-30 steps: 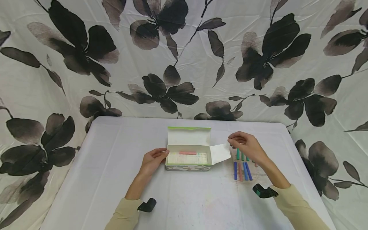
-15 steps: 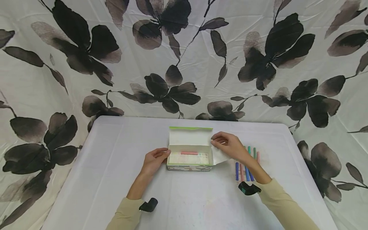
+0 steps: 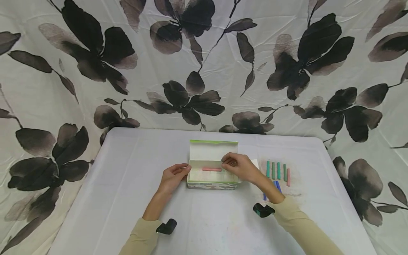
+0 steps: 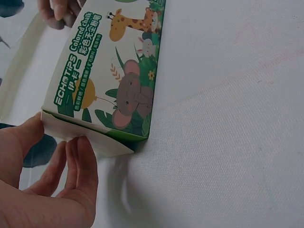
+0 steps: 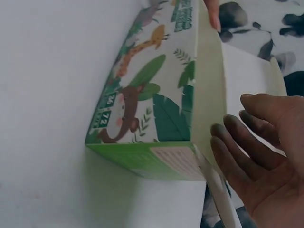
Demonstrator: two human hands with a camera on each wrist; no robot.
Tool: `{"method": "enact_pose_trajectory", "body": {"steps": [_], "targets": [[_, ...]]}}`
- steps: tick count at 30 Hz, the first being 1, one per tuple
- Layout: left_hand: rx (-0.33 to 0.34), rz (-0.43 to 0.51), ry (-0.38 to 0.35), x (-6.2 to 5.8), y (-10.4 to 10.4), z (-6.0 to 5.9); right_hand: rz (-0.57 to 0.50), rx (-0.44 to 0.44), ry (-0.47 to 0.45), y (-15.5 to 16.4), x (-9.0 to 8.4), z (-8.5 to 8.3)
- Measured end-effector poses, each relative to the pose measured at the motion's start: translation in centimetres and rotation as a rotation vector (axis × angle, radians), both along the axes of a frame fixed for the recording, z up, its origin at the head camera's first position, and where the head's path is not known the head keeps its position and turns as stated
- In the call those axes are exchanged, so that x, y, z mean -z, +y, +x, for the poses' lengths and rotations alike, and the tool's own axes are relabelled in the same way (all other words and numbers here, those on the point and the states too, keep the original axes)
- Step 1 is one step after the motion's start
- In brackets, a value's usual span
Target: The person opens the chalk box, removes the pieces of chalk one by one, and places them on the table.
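An open chalk box with animal print lies mid-table, its lid folded back. One pink chalk rests on the sticks inside. My left hand pinches the box's left end flap between thumb and fingers. My right hand hovers over the right half of the box with its fingers loosely curved; whether it holds anything is hidden. To the right of the box lie several green chalks, a pink chalk and blue chalks, partly covered by my right forearm.
The white table has rounded far corners and chalk dust smudges near the loose sticks. A floral cloth hangs behind and around it. The box's right end flap sticks out behind my right hand.
My right hand has travelled left from above the loose chalks to over the open box. The left hand has stayed on the box's left end.
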State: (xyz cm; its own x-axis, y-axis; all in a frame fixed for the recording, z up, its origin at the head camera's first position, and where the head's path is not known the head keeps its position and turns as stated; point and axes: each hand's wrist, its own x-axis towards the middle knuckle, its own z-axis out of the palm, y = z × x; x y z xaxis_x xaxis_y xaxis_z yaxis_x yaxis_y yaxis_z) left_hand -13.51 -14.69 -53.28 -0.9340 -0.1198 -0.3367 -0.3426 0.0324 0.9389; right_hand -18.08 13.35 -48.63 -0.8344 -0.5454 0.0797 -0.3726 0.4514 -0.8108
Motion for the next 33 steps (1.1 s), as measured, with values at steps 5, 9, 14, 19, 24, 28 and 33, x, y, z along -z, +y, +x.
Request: {"method": "enact_pose_trajectory", "body": {"steps": [5, 9, 14, 19, 24, 28, 33], "targets": [[0.0, 0.009, 0.013, -0.2, 0.1, 0.1, 0.041, -0.057, 0.027, -0.8, 0.8, 0.0], [-0.005, 0.003, 0.014, -0.3, 0.1, 0.1, 0.103, -0.097, 0.051, -1.5, 1.2, 0.1], [-0.008, -0.003, 0.006, -0.1, 0.2, 0.0, 0.23, -0.123, 0.1, -2.3, 1.7, 0.5], [-0.004, -0.014, 0.006, 0.0, 0.1, -0.1, 0.341, -0.135, 0.148, -3.0, 1.8, 0.7], [-0.004, -0.017, 0.006, -0.1, 0.0, 0.0, 0.411, -0.143, 0.112, -3.8, 1.3, 0.7], [-0.002, -0.021, 0.009, -0.1, 0.0, 0.1, 0.465, -0.163, 0.075, -4.3, 1.0, 0.6], [0.007, -0.018, 0.002, -0.7, 0.1, 0.3, 0.508, -0.171, 0.08, -4.6, 0.7, 0.7]]}}
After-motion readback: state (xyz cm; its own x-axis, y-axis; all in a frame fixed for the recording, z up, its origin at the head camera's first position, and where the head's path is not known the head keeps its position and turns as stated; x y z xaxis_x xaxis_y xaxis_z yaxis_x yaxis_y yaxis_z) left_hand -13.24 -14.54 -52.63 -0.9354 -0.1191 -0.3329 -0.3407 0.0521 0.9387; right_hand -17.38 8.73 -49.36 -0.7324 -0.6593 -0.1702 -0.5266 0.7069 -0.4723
